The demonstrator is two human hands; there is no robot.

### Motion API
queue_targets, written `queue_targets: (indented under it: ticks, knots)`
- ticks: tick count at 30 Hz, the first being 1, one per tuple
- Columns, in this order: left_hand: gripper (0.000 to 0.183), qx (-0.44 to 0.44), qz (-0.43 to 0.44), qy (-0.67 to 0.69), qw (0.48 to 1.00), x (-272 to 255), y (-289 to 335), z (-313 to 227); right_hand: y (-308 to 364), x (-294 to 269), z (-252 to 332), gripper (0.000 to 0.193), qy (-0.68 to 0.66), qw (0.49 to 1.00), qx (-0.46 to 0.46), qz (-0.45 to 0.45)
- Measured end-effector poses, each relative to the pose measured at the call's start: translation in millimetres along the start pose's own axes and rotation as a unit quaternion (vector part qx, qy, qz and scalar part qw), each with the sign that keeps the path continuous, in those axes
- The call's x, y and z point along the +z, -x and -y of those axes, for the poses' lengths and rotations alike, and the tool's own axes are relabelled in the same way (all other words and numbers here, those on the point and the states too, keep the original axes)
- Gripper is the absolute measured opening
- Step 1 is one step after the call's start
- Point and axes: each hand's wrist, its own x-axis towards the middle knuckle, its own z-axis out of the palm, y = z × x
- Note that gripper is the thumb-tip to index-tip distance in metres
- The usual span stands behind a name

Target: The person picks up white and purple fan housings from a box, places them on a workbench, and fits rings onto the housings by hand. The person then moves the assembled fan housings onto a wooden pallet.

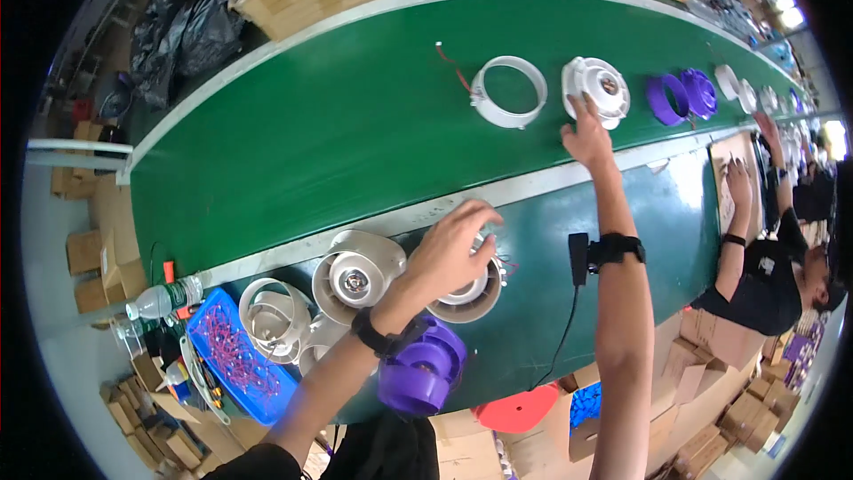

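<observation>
Evidently, the right hand (588,135) touches the near rim of a round white plastic housing (585,80) on the green belt (329,116); whether it grips, I cannot tell. Coppery centre up, the housing's axis stands near upright, between white (485,111) and purple plastic rings (656,102). The left hand (451,253), loosely curled, partly hides an off-white cylindrical housing (466,312) on the tabletop (533,311).

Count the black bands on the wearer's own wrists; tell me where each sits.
2: one black band on the wrist behind the left hand, another on the forearm behind the right hand.
</observation>
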Motion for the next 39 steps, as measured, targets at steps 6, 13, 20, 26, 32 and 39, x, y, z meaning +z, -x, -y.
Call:
queue_targets:
  ticks: [6, 13, 20, 26, 32, 39]
  knots:
    - [0.016, -0.016, 0.002, 0.077, 0.997, -11.1, 15.1, 7.6, -20.3, 17.0, 9.0, 0.039, -0.129, 0.992, 0.0, -0.001]
    - [0.015, -0.012, -0.017, 0.052, 0.998, -10.6, 14.7, 6.1, 25.6, 18.6, 61.7, 0.044, -0.189, 0.975, -0.101, 0.054]
    - [0.014, 0.035, -0.054, 0.028, 0.998, -20.1, 18.7, -8.3, 98.3, -26.2, 112.6, 0.035, -0.278, 0.961, 0.008, -0.007]
    - [0.011, 0.059, -0.035, 0.029, 0.997, -15.1, 79.8, -32.7, 303.8, -29.7, 87.7, 0.016, -0.419, 0.875, 0.229, 0.085]
    - [0.014, 0.054, 0.027, 0.062, 0.996, -6.7, 136.5, -62.4, 482.0, -41.8, 151.7, 0.031, -0.501, 0.709, 0.344, 0.358]
    - [0.016, 0.089, 0.288, 0.191, 0.934, 40.1, 236.7, -103.3, 538.3, -23.0, 204.3, 0.03, -0.603, 0.697, 0.333, 0.198]
